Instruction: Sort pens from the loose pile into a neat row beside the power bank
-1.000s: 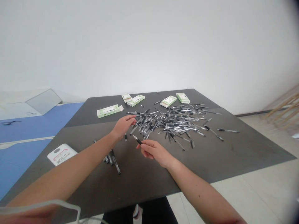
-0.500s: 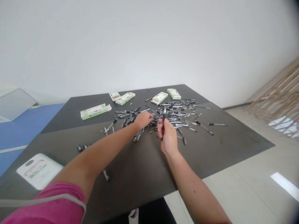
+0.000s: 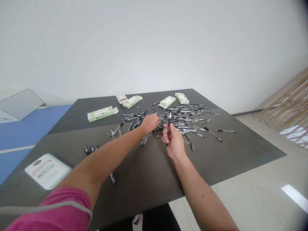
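Note:
My right hand [image 3: 176, 141] is closed round a pen [image 3: 169, 122] with a dark grip, its clear tip pointing up and away from me. Just left of it, my left hand [image 3: 150, 122] reaches into the pile of pens [image 3: 185, 120], fingers curled together at the heap. Whatever those fingers pinch is hidden by the hand. Loose clear-barrelled pens with black grips and caps lie crisscrossed around both hands. Beneath my left forearm, several pens [image 3: 90, 149] are partly covered.
Green-and-white pen boxes stand along the back: one at left [image 3: 102, 113], others at centre [image 3: 132, 101] and right [image 3: 166, 102]. A white plastic board-like item [image 3: 48, 171] lies at the table's left. The dark table [image 3: 149, 173] ends close before me.
The view has shifted slightly, so the table sits a little further right. My left hand stays at the pile, and my right hand still holds the pen.

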Motion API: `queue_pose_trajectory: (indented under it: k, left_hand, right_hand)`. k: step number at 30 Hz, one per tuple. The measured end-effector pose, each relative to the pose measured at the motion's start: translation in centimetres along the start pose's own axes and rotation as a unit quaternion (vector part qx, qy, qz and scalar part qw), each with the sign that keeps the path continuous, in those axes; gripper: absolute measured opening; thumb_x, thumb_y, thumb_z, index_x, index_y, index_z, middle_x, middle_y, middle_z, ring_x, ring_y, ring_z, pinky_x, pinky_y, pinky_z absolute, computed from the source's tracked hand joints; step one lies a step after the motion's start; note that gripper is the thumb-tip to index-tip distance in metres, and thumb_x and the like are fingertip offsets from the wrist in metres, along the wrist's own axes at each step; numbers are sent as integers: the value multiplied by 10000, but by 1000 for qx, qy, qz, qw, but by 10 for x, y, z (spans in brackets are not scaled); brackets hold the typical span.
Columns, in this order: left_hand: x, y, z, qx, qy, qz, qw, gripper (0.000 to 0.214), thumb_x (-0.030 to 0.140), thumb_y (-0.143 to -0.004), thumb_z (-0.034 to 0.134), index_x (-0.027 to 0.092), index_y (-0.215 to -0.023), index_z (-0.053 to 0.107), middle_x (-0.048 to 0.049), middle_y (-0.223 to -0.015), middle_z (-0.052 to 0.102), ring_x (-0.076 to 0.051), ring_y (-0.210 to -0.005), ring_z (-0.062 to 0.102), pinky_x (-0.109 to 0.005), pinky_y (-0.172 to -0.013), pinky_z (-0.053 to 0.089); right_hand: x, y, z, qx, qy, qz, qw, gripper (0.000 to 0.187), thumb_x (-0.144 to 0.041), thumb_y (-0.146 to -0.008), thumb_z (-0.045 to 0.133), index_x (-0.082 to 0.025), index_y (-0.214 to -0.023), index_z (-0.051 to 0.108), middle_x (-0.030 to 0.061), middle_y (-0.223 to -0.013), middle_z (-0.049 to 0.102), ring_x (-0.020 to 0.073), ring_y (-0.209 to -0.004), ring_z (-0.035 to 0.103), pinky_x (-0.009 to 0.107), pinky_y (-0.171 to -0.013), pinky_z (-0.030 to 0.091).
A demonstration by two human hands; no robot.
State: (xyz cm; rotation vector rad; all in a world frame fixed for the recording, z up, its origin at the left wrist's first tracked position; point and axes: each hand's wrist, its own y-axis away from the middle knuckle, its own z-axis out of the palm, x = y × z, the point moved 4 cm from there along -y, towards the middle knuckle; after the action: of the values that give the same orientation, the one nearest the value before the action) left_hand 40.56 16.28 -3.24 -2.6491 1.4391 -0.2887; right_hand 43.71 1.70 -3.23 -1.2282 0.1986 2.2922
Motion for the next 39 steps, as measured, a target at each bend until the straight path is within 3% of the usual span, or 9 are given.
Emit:
queue_pose_trajectory:
  k: [4, 9, 14, 18, 21, 24, 33, 39]
  left_hand:
    - [-15, 21, -32, 22, 39, -24, 999, 274, 307, -860, 450, 189, -994, 657, -64, -981, 693, -192, -925, 625, -282, -823, 449]
    - [-33, 88, -64, 75, 265, -101, 956, 266, 365, -811, 538, 172, -963, 640, -37, -899, 700, -157, -819, 638, -256, -780, 473]
    - [-35, 178, -69, 139, 387, -196, 890, 334, 420, -785, 577, 173, -1003, 631, -45, -934, 689, -171, -842, 629, -282, -787, 482]
    - [-30, 221, -60, 162, 448, -247, 844, 305, 397, -783, 591, 182, -996, 628, -47, -939, 687, -174, -876, 631, -302, -833, 479]
    - [-25, 233, -57, 164, 479, -262, 822, 284, 379, -779, 596, 186, -985, 625, -47, -945, 687, -173, -883, 635, -315, -854, 481]
    - [-22, 235, -58, 155, 481, -261, 823, 260, 364, -775, 600, 191, -967, 632, -47, -947, 687, -179, -888, 633, -320, -846, 490]
    - [-22, 232, -60, 143, 398, -216, 880, 203, 305, -788, 578, 190, -941, 645, -50, -939, 665, -174, -868, 619, -314, -831, 486]
    - [-21, 230, -63, 147, 359, -192, 901, 181, 287, -803, 562, 196, -932, 652, -47, -941, 654, -172, -882, 609, -308, -827, 484]
  right_hand:
    - [6, 2, 4, -34, 13, 45, 998, 296, -474, -837, 493, -190, -861, 576, -74, -534, 420, 56, -375, 238, 212, -395, 202]
    - [3, 9, 7, -62, 193, -31, 979, 310, -461, -857, 484, -186, -826, 625, -45, -569, 500, 72, -426, 341, 223, -432, 263]
    - [2, 18, 17, -144, 440, -127, 877, 239, -386, -831, 542, -202, -858, 692, 13, -695, 652, 151, -653, 577, 263, -624, 428]
    - [9, 26, 27, -225, 520, -169, 806, 216, -329, -848, 535, -227, -928, 708, 49, -907, 711, 185, -838, 641, 295, -764, 462]
    - [16, 31, 32, -269, 550, -169, 772, 215, -326, -862, 528, -239, -940, 708, 46, -914, 713, 179, -833, 647, 287, -764, 470]
    - [20, 34, 34, -288, 573, -171, 748, 215, -329, -870, 524, -249, -944, 710, 43, -923, 712, 178, -835, 645, 284, -762, 465]
    - [26, 36, 36, -319, 616, -187, 696, 244, -347, -887, 504, -228, -974, 698, 43, -903, 708, 179, -833, 636, 269, -740, 440]
    - [25, 36, 34, -305, 626, -187, 693, 243, -349, -890, 499, -237, -977, 697, 42, -904, 708, 174, -833, 634, 258, -739, 434]
